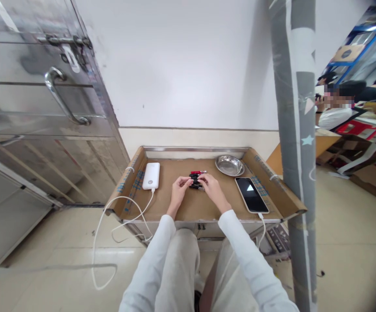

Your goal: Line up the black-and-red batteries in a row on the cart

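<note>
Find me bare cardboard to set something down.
Bare cardboard lies between the white power bank and left hand, and beyond the slim red and black items. More shows on their near side. Crowded: the middle, where the right hand is too, and the right side, holding metal dish and phone.

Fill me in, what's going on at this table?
A person's left hand and right hand are at some dark pen-like items on the cardboard-lined table; what each grip holds is too small to tell. A red item lies just beyond. A white power bank lies to the left, a metal dish and a phone to the right.
</note>
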The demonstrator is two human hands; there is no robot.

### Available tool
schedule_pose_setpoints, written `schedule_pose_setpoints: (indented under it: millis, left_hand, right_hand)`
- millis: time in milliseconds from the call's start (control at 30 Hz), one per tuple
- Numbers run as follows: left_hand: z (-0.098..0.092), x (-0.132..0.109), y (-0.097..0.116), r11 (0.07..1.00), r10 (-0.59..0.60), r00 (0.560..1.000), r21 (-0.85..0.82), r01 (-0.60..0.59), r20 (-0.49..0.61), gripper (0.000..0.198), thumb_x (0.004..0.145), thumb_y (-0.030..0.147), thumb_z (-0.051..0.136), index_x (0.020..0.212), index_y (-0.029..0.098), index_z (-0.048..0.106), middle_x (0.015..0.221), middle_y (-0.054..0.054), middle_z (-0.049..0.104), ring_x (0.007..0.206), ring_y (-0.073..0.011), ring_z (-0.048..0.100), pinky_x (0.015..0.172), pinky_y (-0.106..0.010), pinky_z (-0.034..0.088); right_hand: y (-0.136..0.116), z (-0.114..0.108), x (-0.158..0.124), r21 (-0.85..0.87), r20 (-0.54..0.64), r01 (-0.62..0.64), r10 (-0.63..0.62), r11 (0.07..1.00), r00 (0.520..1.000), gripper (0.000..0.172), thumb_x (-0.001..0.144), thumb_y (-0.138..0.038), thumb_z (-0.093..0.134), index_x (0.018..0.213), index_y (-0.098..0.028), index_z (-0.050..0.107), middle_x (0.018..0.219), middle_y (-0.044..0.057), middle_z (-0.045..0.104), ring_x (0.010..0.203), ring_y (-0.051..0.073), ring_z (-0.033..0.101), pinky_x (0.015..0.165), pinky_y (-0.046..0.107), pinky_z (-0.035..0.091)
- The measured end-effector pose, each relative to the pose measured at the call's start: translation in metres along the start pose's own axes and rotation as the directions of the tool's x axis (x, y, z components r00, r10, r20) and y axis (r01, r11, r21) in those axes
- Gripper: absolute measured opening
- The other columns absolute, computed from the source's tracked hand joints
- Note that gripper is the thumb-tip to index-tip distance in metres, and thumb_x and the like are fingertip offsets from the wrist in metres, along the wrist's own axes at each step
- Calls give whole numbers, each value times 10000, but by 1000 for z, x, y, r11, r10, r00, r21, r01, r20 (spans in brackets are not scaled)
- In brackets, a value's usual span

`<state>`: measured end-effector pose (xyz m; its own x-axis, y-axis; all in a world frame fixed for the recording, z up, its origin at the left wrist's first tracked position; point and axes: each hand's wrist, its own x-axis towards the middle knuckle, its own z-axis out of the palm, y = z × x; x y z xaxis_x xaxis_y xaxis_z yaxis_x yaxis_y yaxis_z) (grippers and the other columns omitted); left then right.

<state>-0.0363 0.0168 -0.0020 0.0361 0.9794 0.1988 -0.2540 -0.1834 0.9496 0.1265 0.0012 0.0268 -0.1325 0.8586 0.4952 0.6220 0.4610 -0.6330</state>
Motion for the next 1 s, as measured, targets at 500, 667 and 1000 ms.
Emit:
schedule_pose_setpoints:
  millis: [500,667,1000]
  left_hand:
    - [-2,-1,-4,998,-1,999,-59,3,32,302,735,389,686,878,134,612,805,-56,696,739,-143,650,805,-330,503]
    - [-3,-6,-1,1000,6,998,-30,-4,60,290,739,390,681,870,140,616,787,-45,685,733,-140,641,792,-317,501]
    - [2,-17,7,848,164,942,445,-286,293,197,848,354,560,936,212,665,1008,-55,668,974,-193,591,905,-342,425]
  right_hand:
    - [-12,10,-21,-68,-80,-47,42,997,996,213,924,-323,417,987,-217,590,963,61,647,887,186,612,834,304,472]
    - [-19,14,-27,-125,-54,-18,11,992,998,238,942,-322,383,1026,-221,581,992,70,642,918,200,606,849,323,466]
    - [-7,-9,-38,-137,-1,36,-36,990,999,256,935,-305,400,1036,-233,624,1007,59,658,951,200,592,877,337,459]
